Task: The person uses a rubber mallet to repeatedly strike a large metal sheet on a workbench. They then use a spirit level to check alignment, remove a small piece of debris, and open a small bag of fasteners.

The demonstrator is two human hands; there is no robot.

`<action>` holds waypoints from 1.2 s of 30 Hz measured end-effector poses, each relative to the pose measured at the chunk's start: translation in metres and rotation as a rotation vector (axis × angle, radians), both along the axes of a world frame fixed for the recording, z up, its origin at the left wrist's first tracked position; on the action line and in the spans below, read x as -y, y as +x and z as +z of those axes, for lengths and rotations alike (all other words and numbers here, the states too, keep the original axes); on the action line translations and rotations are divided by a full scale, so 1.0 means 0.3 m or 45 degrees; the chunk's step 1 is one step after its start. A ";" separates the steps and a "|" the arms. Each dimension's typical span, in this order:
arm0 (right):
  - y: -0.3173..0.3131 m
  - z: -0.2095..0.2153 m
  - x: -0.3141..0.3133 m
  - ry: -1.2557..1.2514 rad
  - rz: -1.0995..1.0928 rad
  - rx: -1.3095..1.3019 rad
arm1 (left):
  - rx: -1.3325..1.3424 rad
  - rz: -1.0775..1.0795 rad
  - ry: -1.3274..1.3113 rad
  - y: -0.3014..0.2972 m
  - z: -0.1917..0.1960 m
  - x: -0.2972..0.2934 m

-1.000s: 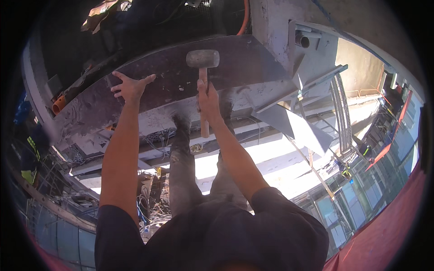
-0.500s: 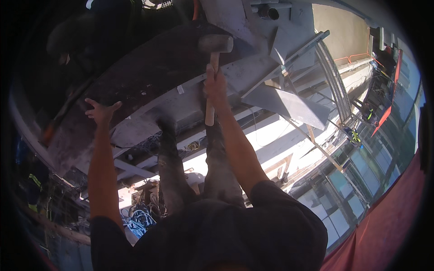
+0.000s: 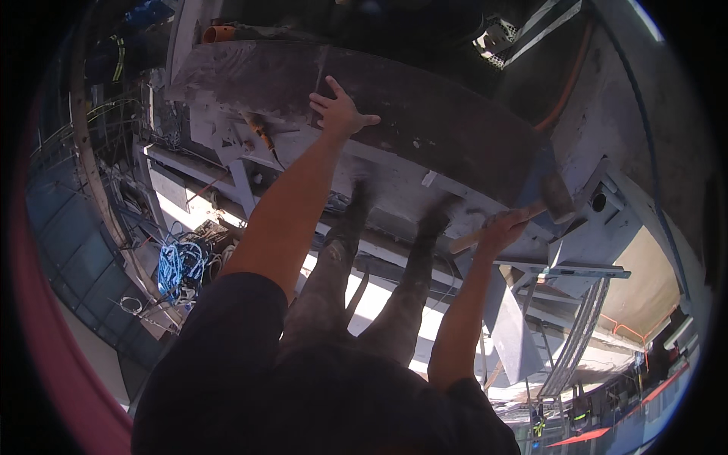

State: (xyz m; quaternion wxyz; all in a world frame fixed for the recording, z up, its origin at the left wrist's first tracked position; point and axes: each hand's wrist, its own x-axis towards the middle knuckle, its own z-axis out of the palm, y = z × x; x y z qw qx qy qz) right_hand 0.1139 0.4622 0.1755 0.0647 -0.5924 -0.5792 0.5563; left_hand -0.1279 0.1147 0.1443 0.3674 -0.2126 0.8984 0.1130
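My left hand [image 3: 341,114] is stretched out with its fingers spread, over or on a long dark panel [image 3: 447,106]; whether it touches the surface I cannot tell. It holds nothing. My right hand [image 3: 500,230] is closed round the wooden handle of a mallet [image 3: 558,198]. The mallet's blunt, dull head points up and to the right, near the panel's right end, and the handle's free end sticks out to the left of my hand. My legs stand below the panel's near edge.
Left of my legs lies a coil of blue cable [image 3: 178,265]. A corded orange-and-black tool [image 3: 262,135] rests by the panel's near edge. An orange pipe [image 3: 218,34] is at the far left. At right are a pale sheet [image 3: 512,326] and a ribbed metal strip [image 3: 572,349].
The view has swung left, so the panel and legs appear farther right. My right hand keeps hold of the mallet, its head now tilted right. My left hand stays spread, reaching further forward.
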 end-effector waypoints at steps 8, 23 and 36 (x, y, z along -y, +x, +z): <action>-0.100 0.159 0.025 -0.260 0.032 0.127 | -0.054 0.070 0.019 0.045 -0.014 0.017; -0.038 0.030 0.139 -0.301 0.010 0.137 | -0.060 0.096 0.070 0.018 0.037 -0.010; -0.094 0.045 0.246 -0.278 -0.049 -0.040 | -0.065 0.088 0.049 0.013 0.051 -0.002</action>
